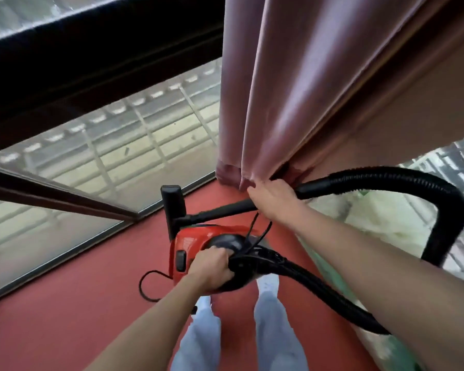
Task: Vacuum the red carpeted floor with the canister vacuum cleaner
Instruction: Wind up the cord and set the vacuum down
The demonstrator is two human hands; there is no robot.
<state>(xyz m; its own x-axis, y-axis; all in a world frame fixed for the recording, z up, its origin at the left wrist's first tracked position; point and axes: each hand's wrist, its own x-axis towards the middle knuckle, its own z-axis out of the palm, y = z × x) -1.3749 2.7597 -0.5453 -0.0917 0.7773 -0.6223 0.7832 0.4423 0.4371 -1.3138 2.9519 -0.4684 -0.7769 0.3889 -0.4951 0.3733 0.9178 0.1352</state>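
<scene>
Red plastic canister vacuum cleaner point(190, 245) sits directly under the left hand point(212, 269), whose fingers curl round its black top handle, above the red carpeted floor point(78, 303) beside the glass window point(97, 156). Just beyond it, the right hand point(273, 199) grips the black wand point(220, 211) where the ribbed black hose point(439, 199) joins, at the hem of the pink curtain point(279, 89).

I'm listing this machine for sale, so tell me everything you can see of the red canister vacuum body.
The canister body is glossy red plastic with a black domed top and a black switch on its side. The left hand grips it from above, and it seems carried over the red carpet. A black ribbed hose leaves its right end; thin black cord loops off its left and bunches by the hand.
</scene>
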